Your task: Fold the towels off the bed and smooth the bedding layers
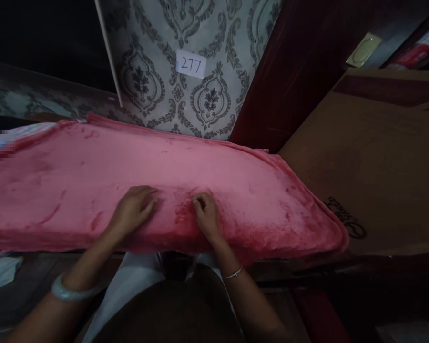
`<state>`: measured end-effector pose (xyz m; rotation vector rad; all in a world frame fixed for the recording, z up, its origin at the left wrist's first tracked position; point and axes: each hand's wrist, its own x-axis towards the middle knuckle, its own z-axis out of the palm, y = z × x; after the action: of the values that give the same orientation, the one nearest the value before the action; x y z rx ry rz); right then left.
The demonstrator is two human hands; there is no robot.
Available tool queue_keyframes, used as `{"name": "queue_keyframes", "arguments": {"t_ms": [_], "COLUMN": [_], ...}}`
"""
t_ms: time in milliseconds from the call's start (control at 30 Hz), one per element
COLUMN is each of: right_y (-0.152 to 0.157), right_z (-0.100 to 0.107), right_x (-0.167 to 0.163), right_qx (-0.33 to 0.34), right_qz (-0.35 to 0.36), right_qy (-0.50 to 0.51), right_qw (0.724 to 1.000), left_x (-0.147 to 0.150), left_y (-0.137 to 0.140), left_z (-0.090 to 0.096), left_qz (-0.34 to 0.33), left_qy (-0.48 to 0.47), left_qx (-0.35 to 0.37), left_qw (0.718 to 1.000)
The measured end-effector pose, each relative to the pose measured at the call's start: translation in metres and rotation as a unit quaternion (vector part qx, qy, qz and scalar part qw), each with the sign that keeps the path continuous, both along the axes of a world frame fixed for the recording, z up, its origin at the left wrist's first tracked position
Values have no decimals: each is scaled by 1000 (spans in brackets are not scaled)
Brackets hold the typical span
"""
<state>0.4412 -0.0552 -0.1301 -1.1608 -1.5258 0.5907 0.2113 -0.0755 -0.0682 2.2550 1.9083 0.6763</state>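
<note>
Both hands press flat on the pink fleece blanket point(171, 186), left hand point(134, 209) spread, right hand point(205, 214) fingers curled, best smoothing outward from its middle evenly.

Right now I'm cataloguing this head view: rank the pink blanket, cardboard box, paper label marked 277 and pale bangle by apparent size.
1. pink blanket
2. cardboard box
3. pale bangle, though being near the camera enlarges it
4. paper label, though it sits farther back, so its rank against the bangle is unsure

A plush pink fleece blanket point(164, 166), its soft nap brushed in streaks, beside a matt brown cardboard sheet point(375, 162) and patterned grey damask wallpaper point(186, 33).
</note>
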Motion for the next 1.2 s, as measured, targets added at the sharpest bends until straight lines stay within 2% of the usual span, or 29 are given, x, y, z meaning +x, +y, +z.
{"name": "queue_keyframes", "arguments": {"t_ms": [133, 200, 300, 433, 600, 800, 933, 1067, 1200], "right_y": [8, 10, 10, 7, 5, 7, 5, 2, 1], "right_z": [-8, -12, -16, -14, -13, -16, -15, -10, -8], "right_x": [0, 2, 6, 4, -1, 0, 0, -4, -8], "right_qx": [-28, -34, -31, -26, -18, -48, -43, -26, -43], "right_qz": [3, 6, 13, 14, 40, 60, 63, 35, 11], "right_qy": [30, 38, 31, 22, 65, 115, 19, -101, -153], "right_qw": [999, 999, 999, 999, 997, 990, 997, 994, 987], "left_x": [47, 65, 80, 83, 81, 77, 74, 73, 73], "left_y": [13, 19, 27, 32, 35, 35, 32, 30, 30], "left_z": [-7, -17, -35, -51, -59, -63, -59, -54, -51], "left_qz": [-125, -153, -150, -130, -154, -125, -96, -90, -97], "left_qy": [-126, -182, -225, -224, -206, -315, -368, -365, -363], "left_qx": [5, -5, -25, -41, -29, -34, -14, 7, 8], "left_qw": [984, 971, 962, 965, 966, 940, 925, 927, 927]}}
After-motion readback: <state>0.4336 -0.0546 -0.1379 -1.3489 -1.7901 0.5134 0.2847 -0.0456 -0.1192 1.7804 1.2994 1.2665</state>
